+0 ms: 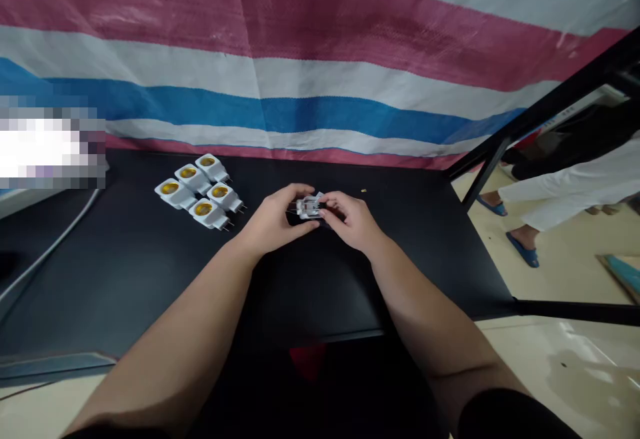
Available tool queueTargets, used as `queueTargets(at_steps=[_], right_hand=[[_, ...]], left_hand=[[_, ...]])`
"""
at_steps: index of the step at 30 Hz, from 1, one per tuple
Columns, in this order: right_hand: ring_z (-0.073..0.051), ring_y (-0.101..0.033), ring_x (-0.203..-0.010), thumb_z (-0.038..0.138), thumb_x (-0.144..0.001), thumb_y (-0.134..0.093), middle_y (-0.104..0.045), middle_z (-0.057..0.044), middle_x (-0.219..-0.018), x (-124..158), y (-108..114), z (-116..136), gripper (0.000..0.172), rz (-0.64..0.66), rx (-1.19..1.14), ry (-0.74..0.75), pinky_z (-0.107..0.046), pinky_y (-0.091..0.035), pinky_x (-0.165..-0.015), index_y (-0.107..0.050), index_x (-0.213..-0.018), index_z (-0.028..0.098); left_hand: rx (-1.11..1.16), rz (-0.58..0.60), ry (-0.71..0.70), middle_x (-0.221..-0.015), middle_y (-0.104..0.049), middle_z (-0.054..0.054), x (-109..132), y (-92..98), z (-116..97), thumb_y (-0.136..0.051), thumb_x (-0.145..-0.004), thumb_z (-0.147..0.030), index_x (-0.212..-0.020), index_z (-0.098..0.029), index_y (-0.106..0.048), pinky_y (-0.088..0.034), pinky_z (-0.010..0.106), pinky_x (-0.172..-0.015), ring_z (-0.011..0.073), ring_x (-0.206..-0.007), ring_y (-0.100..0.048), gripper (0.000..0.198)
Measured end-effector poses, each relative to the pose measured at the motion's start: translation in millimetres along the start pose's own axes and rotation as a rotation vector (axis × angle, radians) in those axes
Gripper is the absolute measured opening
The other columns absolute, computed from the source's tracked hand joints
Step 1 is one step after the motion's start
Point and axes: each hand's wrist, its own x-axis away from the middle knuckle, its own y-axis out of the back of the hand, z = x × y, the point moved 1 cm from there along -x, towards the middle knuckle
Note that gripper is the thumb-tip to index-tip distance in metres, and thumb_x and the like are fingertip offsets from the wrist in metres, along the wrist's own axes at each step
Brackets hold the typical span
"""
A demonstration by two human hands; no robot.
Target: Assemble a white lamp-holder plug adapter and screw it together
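Between my two hands, above the black tabletop, is a small white and clear plastic housing point(309, 207), opened up so that some of its inside shows. Thin metal pins stick out of its left end. My left hand point(267, 222) curls around it from the left, thumb at the near side and fingers at the far side. From the right, the thumb and fingertips of my right hand point(353, 220) pinch its right end. Fingers hide part of the housing. To the left lie several white plug-in units point(207, 212) with yellow round faces and metal prongs.
The black table point(310, 279) meets a striped plastic sheet point(320, 112) at the back. A tiny yellowish bit point(363, 191) lies right of my hands. A white cable point(55, 245) runs along the left. Beyond the black frame point(493, 165), a person in white trousers point(565, 189) stands.
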Motion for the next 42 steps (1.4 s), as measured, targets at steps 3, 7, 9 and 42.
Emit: queueTargets(at_steps=[3, 7, 9, 42], right_hand=[[-0.019, -0.071, -0.084, 0.028, -0.101, -0.067, -0.076, -0.006, -0.099, 0.7, -0.3, 3.6, 0.019, 0.011, 0.055, 0.047, -0.035, -0.059, -0.078, -0.069, -0.119, 0.023], [-0.018, -0.066, -0.079, 0.026, -0.099, -0.068, -0.072, -0.004, -0.094, 1.1, 0.7, 5.9, 0.018, 0.035, 0.107, 0.071, -0.034, -0.056, -0.074, -0.069, -0.117, 0.024], [-0.016, -0.063, -0.074, 0.026, -0.099, -0.069, -0.069, -0.002, -0.090, 1.2, 0.3, 5.9, 0.016, 0.051, 0.093, 0.061, -0.033, -0.054, -0.071, -0.068, -0.114, 0.024], [-0.016, -0.060, -0.076, 0.030, -0.093, -0.078, -0.063, -0.003, -0.098, 0.1, -3.4, 14.2, 0.015, -0.076, 0.065, 0.113, -0.032, -0.051, -0.068, -0.067, -0.102, 0.025]], left_hand=[[-0.001, 0.051, 0.023, -0.114, -0.078, 0.007, -3.8, 4.2, 1.6, -0.087, -0.088, -0.031, -0.119, -0.020, -0.073, -0.061, 0.037, -0.092, 0.0224, -0.101, -0.076, 0.036], [0.000, 0.069, 0.008, -0.114, -0.079, 0.007, -4.4, 7.0, -0.4, -0.086, -0.088, -0.026, -0.120, -0.021, -0.075, -0.060, 0.037, -0.093, 0.0227, -0.102, -0.076, 0.034], [0.003, 0.078, -0.017, -0.113, -0.079, 0.007, -3.6, 6.6, -1.4, -0.084, -0.089, -0.026, -0.121, -0.022, -0.077, -0.060, 0.038, -0.092, 0.0229, -0.102, -0.076, 0.033], [-0.121, -0.064, 0.022, -0.104, -0.076, 0.005, -2.3, 5.2, 4.2, -0.080, -0.092, -0.032, -0.109, -0.021, -0.069, -0.056, 0.034, -0.081, 0.0212, -0.093, -0.072, 0.022]])
